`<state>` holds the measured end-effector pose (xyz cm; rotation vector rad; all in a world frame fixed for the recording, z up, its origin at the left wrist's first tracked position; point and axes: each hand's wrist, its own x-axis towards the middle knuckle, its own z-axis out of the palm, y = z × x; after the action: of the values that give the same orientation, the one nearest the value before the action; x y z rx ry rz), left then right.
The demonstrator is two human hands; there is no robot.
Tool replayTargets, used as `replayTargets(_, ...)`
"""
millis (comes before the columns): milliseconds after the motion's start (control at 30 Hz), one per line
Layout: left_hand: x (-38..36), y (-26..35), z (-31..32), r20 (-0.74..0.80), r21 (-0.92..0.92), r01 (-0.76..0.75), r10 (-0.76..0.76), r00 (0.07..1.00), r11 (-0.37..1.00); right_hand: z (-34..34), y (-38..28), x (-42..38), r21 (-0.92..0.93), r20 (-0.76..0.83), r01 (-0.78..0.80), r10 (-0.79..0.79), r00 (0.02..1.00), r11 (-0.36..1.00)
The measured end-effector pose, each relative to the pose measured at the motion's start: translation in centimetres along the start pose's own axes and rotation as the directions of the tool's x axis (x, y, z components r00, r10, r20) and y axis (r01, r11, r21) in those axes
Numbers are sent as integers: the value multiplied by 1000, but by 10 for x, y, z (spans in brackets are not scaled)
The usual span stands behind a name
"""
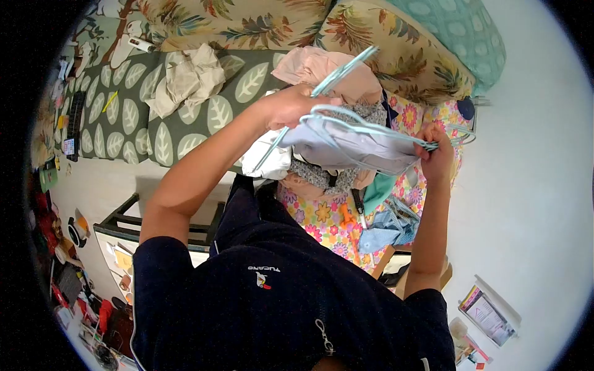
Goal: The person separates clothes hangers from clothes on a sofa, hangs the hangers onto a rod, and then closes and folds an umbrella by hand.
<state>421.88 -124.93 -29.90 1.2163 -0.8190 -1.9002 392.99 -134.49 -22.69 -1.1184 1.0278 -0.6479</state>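
Observation:
My left hand (291,108) is closed round a light blue wire clothes hanger (346,69), seen nearly edge-on and slanting across the fist. My right hand (435,151) grips several light blue wire hangers (352,126) near their necks, with the hooks sticking out beyond the fist. The loops of these hangers reach left towards my left hand. A pale lavender garment (371,147) shows through and below the loops. Under both hands lies a pile of clothes, with a pink garment (309,65), a grey speckled fabric (315,177) and a white cloth (267,154).
A sofa with leaf-patterned cushions (127,117) runs along the back, a beige cloth (193,80) lying on it. Blue checked clothing (393,226) and an orange item (348,216) rest on the flowered cover (309,215). A dark-framed table (114,216) stands at left; a wall (526,173) rises at right.

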Motion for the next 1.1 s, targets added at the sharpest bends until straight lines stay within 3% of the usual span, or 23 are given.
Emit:
replayTargets(33, 2, -8, 0, 7, -65, -8, 8, 1000, 998, -4, 0, 2, 13, -8, 0, 0, 1000, 1000)
replayTargets(100, 6, -16, 3, -50, 55, 30, -27, 998, 998, -10, 1, 6, 26, -17, 3, -2, 1000, 1000)
replayTargets(133, -8, -9, 21, -96, -101, -189, 179, 979, 977, -14, 4, 7, 28, -22, 5, -5, 1000, 1000)
replayTargets(200, -12, 6, 21, -111, 172, -110, 131, 985, 979, -22, 9, 10, 54, -33, 5, -4, 999, 999)
replayTargets(267, -8, 0, 19, -100, 223, -224, 250, 963, 949, -32, 16, 14, 103, -41, 2, 2, 999, 995)
replayTargets(300, -6, -1, 19, -93, 250, -280, 311, 946, 927, -34, 19, 15, 113, -123, 4, 10, 992, 994)
replayTargets(367, -12, 6, 32, -202, 93, -244, 258, 945, 965, -31, 27, 18, 138, -283, 9, 30, 959, 990)
replayTargets(400, -15, 8, 39, -250, 12, -226, 222, 943, 974, -32, 31, 20, 146, -275, 14, 27, 961, 989)
replayTargets(533, -10, -4, 46, -346, -71, -250, 211, 914, 966, -42, 54, 28, 176, -306, 43, 13, 952, 983)
replayTargets(567, -4, -17, 35, -284, 24, -277, 272, 919, 961, -46, 60, 30, 182, -331, 56, 8, 943, 982)
replayTargets(667, 0, -42, 31, -386, -98, -327, 267, 883, 940, -74, 66, 36, 618, -317, 19, 227, 921, 786)
replayTargets(700, 9, -52, 34, -464, 61, -410, 389, 796, 910, -80, 69, 37, 683, -263, 23, 217, 940, 730)
replayTargets(800, 3, -23, 21, -478, 23, -139, 133, 868, 990, -71, 63, 40, 583, -247, 106, 52, 967, 806)
replayTargets(833, 27, -55, 2, -563, -20, -225, 175, 808, 974, -65, 58, 40, 599, -215, 102, 36, 976, 794)
replayTargets(867, 20, -40, 0, -593, -45, -195, 130, 795, 980, -57, 51, 42, 616, -181, 99, 17, 983, 782)
replayTargets(900, 21, -38, -5, -581, -92, -215, 123, 805, 972, -49, 43, 43, 632, -146, 95, -3, 989, 769)
replayTargets(1100, 22, -36, -4, -530, -349, -330, 106, 841, 877, 2, 15, 42, 531, -288, 314, -181, 940, 787)
